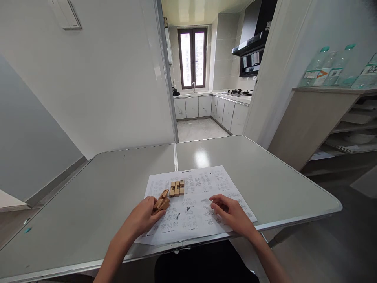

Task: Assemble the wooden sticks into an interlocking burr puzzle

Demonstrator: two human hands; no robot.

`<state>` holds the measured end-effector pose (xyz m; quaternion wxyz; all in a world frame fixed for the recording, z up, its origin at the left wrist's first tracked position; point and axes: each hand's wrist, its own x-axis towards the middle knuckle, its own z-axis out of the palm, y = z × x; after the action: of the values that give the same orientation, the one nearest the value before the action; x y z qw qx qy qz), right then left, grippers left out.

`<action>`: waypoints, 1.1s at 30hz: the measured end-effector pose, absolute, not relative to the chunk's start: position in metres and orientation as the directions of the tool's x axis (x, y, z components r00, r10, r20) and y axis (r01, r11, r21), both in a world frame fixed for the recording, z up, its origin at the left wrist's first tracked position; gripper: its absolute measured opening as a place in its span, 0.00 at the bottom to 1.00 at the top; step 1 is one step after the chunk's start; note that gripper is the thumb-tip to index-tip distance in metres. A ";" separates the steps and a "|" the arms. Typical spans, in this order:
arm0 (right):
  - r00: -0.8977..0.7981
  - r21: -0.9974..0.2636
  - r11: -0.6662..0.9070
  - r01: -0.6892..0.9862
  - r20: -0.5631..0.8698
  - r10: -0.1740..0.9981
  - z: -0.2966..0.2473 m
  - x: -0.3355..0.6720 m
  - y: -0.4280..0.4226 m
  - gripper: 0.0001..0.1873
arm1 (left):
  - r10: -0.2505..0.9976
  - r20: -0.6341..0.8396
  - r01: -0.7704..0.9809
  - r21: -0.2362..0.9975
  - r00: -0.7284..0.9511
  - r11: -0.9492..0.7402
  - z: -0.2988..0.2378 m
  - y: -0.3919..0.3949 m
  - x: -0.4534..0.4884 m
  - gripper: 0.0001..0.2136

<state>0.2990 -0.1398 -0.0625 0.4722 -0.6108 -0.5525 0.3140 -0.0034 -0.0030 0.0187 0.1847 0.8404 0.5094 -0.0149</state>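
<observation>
A printed sheet of paper (194, 224) with rows of small line drawings lies on the table under both hands. On its left part, my left hand (145, 215) curls around several loose wooden pieces (161, 203), thumb and fingers against them. Just beyond these, several notched wooden burr-puzzle pieces (176, 189) stand side by side on the paper. My right hand (231, 212) rests over the sheet's right side with its fingers bent in toward the thumb. Whatever those fingers hold, if anything, is mostly hidden; a small brownish bit shows near the fingertips.
The grey folding table (273, 184) has a metal rim and a seam across its middle. A small teal scrap (27, 230) lies near its left edge. Plastic bottles (338, 68) stand on a shelf unit (318, 118) to the right. Beyond the doorway is a kitchen.
</observation>
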 end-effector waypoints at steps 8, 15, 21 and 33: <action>0.193 -0.925 0.052 0.376 0.133 0.972 -0.061 0.298 -0.141 0.17 | 0.849 -0.232 0.867 0.288 0.476 -0.407 0.021 -0.004 -0.001 0.22; 0.195 -0.926 0.049 0.375 0.130 0.972 -0.061 0.299 -0.140 0.19 | 0.828 -0.153 0.816 0.340 0.539 -0.468 0.016 -0.003 -0.005 0.35; 0.188 -0.922 0.058 0.383 0.140 0.972 -0.061 0.299 -0.140 0.20 | 0.808 -0.129 0.799 0.302 0.575 -0.520 0.017 -0.004 -0.003 0.32; 0.191 -0.927 0.052 0.371 0.131 0.973 -0.062 0.299 -0.140 0.20 | 0.818 -0.037 0.762 0.391 0.574 -0.516 -0.002 -0.012 -0.010 0.28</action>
<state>0.2991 -0.1396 -0.0616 0.4720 -0.6103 -0.5505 0.3188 -0.0100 -0.0124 -0.0019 0.1854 0.8674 0.4555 0.0757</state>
